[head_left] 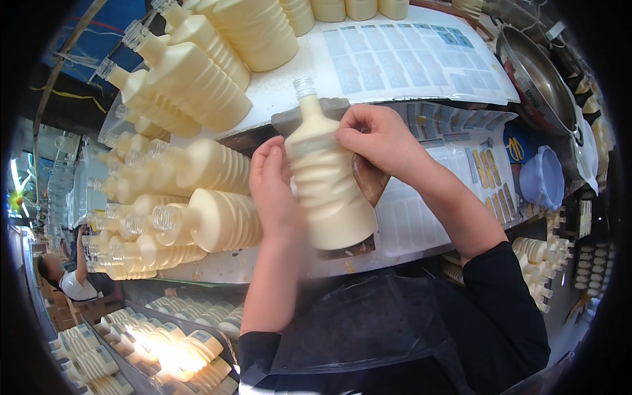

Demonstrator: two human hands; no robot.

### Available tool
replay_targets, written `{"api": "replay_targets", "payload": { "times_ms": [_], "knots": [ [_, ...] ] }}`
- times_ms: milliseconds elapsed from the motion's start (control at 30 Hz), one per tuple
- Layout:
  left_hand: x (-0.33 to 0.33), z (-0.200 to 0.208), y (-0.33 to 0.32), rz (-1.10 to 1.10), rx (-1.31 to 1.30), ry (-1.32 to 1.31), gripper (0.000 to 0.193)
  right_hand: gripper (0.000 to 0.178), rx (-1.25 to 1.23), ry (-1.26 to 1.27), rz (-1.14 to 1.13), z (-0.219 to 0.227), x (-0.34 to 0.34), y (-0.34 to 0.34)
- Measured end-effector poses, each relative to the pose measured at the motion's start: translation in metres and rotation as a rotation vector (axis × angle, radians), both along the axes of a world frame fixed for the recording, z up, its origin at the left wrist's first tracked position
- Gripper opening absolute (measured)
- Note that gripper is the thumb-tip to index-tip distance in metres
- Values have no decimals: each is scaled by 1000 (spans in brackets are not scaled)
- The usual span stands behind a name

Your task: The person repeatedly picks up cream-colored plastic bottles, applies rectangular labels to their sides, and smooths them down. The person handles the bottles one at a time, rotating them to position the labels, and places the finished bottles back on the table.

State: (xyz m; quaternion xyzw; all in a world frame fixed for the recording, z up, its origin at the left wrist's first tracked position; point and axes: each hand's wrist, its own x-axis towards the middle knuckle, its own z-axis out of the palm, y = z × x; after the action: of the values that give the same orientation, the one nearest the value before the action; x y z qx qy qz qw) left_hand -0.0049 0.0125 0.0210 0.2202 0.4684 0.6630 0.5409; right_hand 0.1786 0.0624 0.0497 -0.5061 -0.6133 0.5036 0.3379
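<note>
Left hand (273,187) and right hand (375,135), each grip flanking the cream bottle (327,184).

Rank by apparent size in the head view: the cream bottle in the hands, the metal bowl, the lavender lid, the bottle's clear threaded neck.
1. Cream bottle, though it is nearest the camera, so its lead over the bowl is unsure.
2. Metal bowl, partly cut off.
3. Lavender lid.
4. Clear threaded neck.

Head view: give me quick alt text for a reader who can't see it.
Both bare hands grip a ribbed cream bottle on the table: left hand along its side, right hand at its shoulder. Similar bottles lie stacked to the left, with sheets of labels beyond.
</note>
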Motion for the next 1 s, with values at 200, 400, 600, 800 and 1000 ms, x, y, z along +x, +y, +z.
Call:
{"api": "replay_targets", "payload": {
  "times_ms": [200, 400, 600, 800, 1000],
  "knots": [
    [1, -6, 7, -43, -11, 156, 22, 17, 0, 7, -21, 0, -2, 0],
    [-1, -10, 9, -43, -22, 138, 21, 16, 34, 9, -42, -4, -5, -2],
    [-7, -14, 12, -71, 8, 34, 21, 17, 7, 3, -45, -3, -4, -1],
    [-3, -11, 12, -75, 7, 149, 21, 28, 1, -18, -66, -4, -3, -1],
    [-2, -15, 12, -68, 16, 198, 23, 20, -10, 43, -57, -14, 5, 1]
  ]
}}
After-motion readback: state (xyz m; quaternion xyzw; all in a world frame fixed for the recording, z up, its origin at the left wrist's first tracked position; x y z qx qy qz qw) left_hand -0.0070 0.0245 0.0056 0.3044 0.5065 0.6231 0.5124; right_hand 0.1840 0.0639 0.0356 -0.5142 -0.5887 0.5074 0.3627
